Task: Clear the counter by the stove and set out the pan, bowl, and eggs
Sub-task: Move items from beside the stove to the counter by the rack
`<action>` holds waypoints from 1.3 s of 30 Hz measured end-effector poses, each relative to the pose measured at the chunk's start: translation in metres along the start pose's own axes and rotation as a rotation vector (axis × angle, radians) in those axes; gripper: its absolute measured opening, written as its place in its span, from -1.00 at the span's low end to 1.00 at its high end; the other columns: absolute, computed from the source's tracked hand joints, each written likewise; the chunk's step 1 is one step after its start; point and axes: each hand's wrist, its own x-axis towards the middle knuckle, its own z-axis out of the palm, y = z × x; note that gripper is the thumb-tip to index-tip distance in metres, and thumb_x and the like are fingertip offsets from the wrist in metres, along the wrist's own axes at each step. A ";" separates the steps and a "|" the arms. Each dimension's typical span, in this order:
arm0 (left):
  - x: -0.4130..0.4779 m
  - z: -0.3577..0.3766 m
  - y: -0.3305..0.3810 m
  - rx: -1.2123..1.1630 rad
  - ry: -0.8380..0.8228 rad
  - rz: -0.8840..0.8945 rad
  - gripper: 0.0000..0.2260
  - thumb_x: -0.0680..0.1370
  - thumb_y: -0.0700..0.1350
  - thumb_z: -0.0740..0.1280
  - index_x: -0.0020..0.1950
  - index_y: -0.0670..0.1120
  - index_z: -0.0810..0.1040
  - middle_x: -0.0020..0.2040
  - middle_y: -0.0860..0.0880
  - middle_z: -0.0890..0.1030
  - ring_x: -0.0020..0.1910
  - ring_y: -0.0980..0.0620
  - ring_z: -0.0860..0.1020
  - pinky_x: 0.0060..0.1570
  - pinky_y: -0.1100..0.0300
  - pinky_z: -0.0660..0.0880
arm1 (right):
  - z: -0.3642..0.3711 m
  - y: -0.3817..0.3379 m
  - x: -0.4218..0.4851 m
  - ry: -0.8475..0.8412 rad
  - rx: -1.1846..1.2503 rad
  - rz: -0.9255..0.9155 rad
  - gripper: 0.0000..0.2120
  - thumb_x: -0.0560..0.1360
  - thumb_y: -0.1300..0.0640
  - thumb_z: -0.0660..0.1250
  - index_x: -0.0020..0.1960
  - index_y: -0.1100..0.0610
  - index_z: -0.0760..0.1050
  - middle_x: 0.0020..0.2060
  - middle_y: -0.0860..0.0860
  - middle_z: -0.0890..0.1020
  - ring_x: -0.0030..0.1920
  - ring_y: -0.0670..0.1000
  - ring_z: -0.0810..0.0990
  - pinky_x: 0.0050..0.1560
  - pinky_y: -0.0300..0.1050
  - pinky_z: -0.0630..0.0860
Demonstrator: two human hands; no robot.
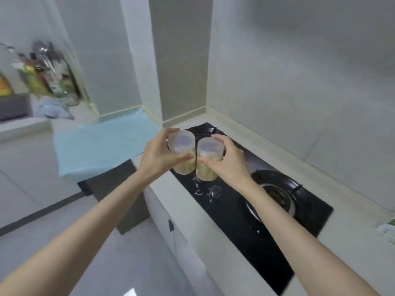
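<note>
Two clear plastic jars with pale lids and tan contents are held side by side above the black stove point(239, 212). My left hand point(159, 153) grips the left jar point(182, 144) near its lid. My right hand point(227, 160) grips the right jar point(210, 150) the same way. The jars touch each other over the stove's left part, near the counter's front edge. No pan, bowl or eggs are in view.
A light blue cloth point(102, 146) covers the counter left of the stove. The right burner point(277, 189) sits under my right wrist. Bottles and utensils point(42, 71) crowd the far left. A small packet point(388, 230) lies at the right edge. Grey walls stand behind.
</note>
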 end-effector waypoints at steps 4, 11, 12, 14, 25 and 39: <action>-0.046 -0.116 -0.064 0.066 0.134 -0.090 -0.31 0.18 0.08 0.60 0.26 0.07 0.45 0.14 0.15 0.53 0.11 0.05 0.54 0.16 0.00 0.50 | 0.108 -0.074 -0.010 -0.178 0.028 -0.094 -0.35 0.34 -0.03 0.51 0.35 0.01 0.36 0.27 -0.08 0.51 0.30 -0.06 0.41 0.30 -0.10 0.38; -0.144 -0.293 -0.154 0.174 0.351 -0.294 -0.28 0.24 -0.03 0.60 0.35 -0.01 0.42 0.23 0.03 0.52 0.16 0.04 0.51 0.19 0.04 0.49 | 0.288 -0.197 -0.044 -0.446 0.113 -0.229 -0.34 0.34 0.00 0.53 0.36 0.03 0.37 0.29 -0.07 0.49 0.30 -0.06 0.42 0.18 -0.27 0.34; -0.159 -0.316 -0.164 0.190 0.385 -0.322 -0.28 0.24 -0.03 0.60 0.35 -0.02 0.42 0.24 0.02 0.52 0.17 0.04 0.50 0.20 0.05 0.49 | 0.313 -0.214 -0.050 -0.494 0.121 -0.253 -0.35 0.34 0.00 0.53 0.36 0.03 0.36 0.29 -0.06 0.49 0.30 -0.06 0.42 0.17 -0.28 0.32; -0.179 -0.349 -0.179 0.224 0.434 -0.367 -0.29 0.25 -0.03 0.59 0.35 -0.02 0.42 0.25 0.01 0.51 0.18 0.05 0.49 0.21 0.09 0.47 | 0.350 -0.237 -0.056 -0.568 0.135 -0.302 -0.34 0.35 0.00 0.52 0.37 0.03 0.34 0.31 -0.05 0.47 0.31 -0.06 0.40 0.18 -0.27 0.31; -0.232 -0.526 -0.274 0.378 0.745 -0.609 -0.30 0.25 0.01 0.59 0.34 0.01 0.41 0.26 0.04 0.51 0.21 0.07 0.47 0.09 0.27 0.36 | 0.574 -0.369 -0.045 -0.875 0.202 -0.537 -0.31 0.31 0.03 0.53 0.37 0.07 0.36 0.30 -0.02 0.48 0.31 -0.03 0.42 0.31 -0.10 0.38; -0.191 -0.711 -0.370 0.486 1.004 -0.853 -0.30 0.28 0.00 0.57 0.37 -0.01 0.39 0.31 0.02 0.48 0.30 0.01 0.42 0.23 0.15 0.35 | 0.798 -0.514 0.037 -1.071 0.253 -0.741 -0.32 0.32 -0.02 0.51 0.37 0.07 0.35 0.31 -0.02 0.47 0.30 -0.02 0.41 0.24 -0.15 0.35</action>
